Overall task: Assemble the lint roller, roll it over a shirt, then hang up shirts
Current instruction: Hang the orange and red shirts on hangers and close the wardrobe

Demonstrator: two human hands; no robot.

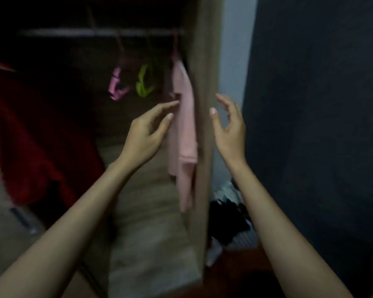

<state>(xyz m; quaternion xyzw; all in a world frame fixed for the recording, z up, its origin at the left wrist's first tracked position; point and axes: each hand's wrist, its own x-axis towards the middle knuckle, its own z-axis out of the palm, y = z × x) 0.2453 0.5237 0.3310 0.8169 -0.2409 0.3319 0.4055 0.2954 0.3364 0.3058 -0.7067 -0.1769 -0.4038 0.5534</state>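
Dim wardrobe: pink shirt (184, 130) hangs from rail (95, 32) against side panel (202, 61). Left hand (146, 134) loose, fingertips at the shirt, gripping nothing. Right hand (229, 125) relaxed, empty, outside the panel. Red garment (30, 136) left; clothes pile (230, 216) on floor by dark wall (321, 104).

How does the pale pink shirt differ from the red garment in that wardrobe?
The pink shirt is pale and narrow, nearly edge-on; the red garment is dark and spreads wide. The pink shirt hangs at the right end of the rail beside the side panel, the red garment far left. The left hand is close to the pink shirt; none is near the red garment. Both are inside one wardrobe.
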